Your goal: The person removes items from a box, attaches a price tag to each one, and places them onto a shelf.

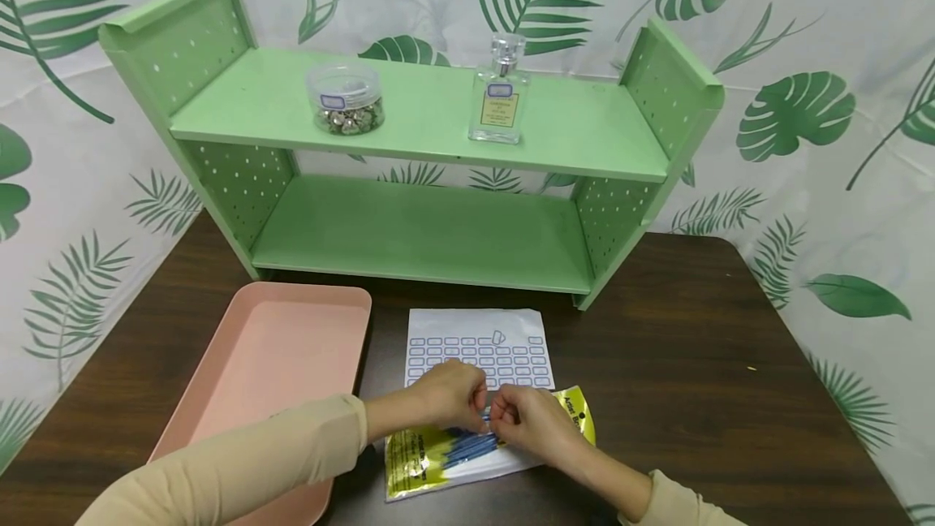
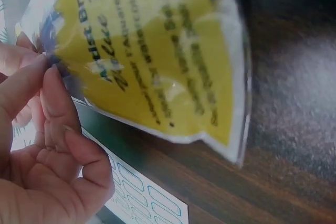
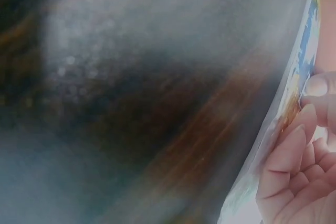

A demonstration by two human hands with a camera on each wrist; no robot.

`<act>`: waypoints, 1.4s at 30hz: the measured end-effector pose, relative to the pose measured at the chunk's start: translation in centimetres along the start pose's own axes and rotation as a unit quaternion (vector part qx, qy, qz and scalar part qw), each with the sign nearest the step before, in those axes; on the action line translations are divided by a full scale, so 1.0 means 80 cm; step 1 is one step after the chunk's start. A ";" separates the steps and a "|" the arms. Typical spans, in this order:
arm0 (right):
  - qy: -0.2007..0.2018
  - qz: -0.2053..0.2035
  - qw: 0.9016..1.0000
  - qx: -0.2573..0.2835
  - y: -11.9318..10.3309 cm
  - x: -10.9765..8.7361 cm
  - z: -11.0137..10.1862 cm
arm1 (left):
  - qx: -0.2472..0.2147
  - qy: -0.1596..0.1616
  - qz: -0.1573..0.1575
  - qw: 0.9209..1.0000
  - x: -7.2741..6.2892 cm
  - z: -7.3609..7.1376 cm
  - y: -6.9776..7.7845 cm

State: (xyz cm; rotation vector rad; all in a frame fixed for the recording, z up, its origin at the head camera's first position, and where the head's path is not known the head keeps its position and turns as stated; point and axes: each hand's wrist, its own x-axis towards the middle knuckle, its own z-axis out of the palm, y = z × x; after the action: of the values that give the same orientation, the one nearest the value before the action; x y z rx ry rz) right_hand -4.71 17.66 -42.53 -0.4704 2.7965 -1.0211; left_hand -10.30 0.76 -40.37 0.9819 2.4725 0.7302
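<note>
A yellow-and-white plastic packet of paintbrushes (image 1: pixel 418 461), blue brushes showing through its front, lies under both hands at the near middle of the table. My left hand (image 1: pixel 458 396) reaches in from the left and pinches at the far side of the packet with thumb and finger. Close beside it, my right hand (image 1: pixel 536 420) pinches at the same stretch, fingertips almost meeting the left ones. The left wrist view shows the printed face of the packet (image 2: pixel 157 66) beyond the curled left fingers (image 2: pixel 58 103). Whether a small piece sits between the fingertips I cannot tell.
A sheet of blue-bordered labels (image 1: pixel 475 325) lies just beyond the packet, one label askew. To the left is a pink tray (image 1: pixel 292 323). The green shelf (image 1: pixel 431 226) behind carries a clear jar of metal bits (image 1: pixel 346 100) and a glass perfume bottle (image 1: pixel 500 96), both labelled.
</note>
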 end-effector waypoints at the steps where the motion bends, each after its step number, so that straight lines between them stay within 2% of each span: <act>1: 0.000 0.001 1.000 0.000 0.000 0.000 0.000 | -0.005 -0.001 0.000 1.000 0.000 -0.001 -0.001; 7: 0.009 0.012 1.000 -0.019 -0.001 0.001 -0.001 | -0.021 -0.008 -0.008 1.000 -0.003 -0.008 -0.009; 10: 0.020 0.021 0.999 -0.041 0.000 0.000 -0.001 | -0.022 0.000 -0.012 1.000 -0.006 -0.015 -0.016; 13: 0.031 0.023 0.997 -0.064 0.001 -0.001 0.000 | -0.027 0.021 -0.017 0.999 -0.013 -0.033 -0.024; 17: 0.041 0.021 0.995 -0.088 0.003 -0.002 0.001 | -0.045 0.052 -0.051 0.996 -0.030 -0.075 -0.039; 19: 0.044 0.020 0.994 -0.096 0.004 -0.001 0.000 | -0.066 0.062 -0.072 0.993 -0.043 -0.100 -0.051; 22: 0.044 0.022 0.993 -0.103 0.005 0.000 0.000 | -0.072 0.093 -0.105 0.987 -0.068 -0.137 -0.079; 25: 0.047 0.021 0.993 -0.107 0.006 0.001 0.000 | -0.039 0.136 -0.135 0.981 -0.100 -0.167 -0.114; 28: 0.057 0.008 0.992 -0.109 0.007 0.001 0.000 | -0.011 0.180 -0.168 0.969 -0.137 -0.184 -0.150; 31: 0.067 -0.003 0.992 -0.111 0.007 0.000 -0.001 | 0.011 0.221 -0.198 0.955 -0.169 -0.190 -0.183; 33: 0.072 -0.006 0.991 -0.113 0.007 -0.002 -0.003 | 0.015 0.235 -0.218 0.947 -0.187 -0.189 -0.200; 35: 0.072 -0.003 0.991 -0.115 0.007 -0.002 -0.004 | 0.015 0.235 -0.235 0.943 -0.200 -0.187 -0.213; 38: 0.067 0.003 0.991 -0.116 0.007 -0.001 -0.005 | 0.005 0.213 -0.254 0.943 -0.213 -0.183 -0.225; 42: 0.055 0.012 0.992 -0.112 0.007 0.000 -0.006 | -0.004 0.183 -0.259 0.948 -0.218 -0.177 -0.233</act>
State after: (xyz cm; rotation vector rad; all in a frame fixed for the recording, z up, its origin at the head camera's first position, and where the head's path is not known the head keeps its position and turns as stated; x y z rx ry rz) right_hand -4.95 18.33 -42.50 -0.4147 3.0251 -0.7523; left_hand -15.28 -27.85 -37.47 0.1635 2.8534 0.7863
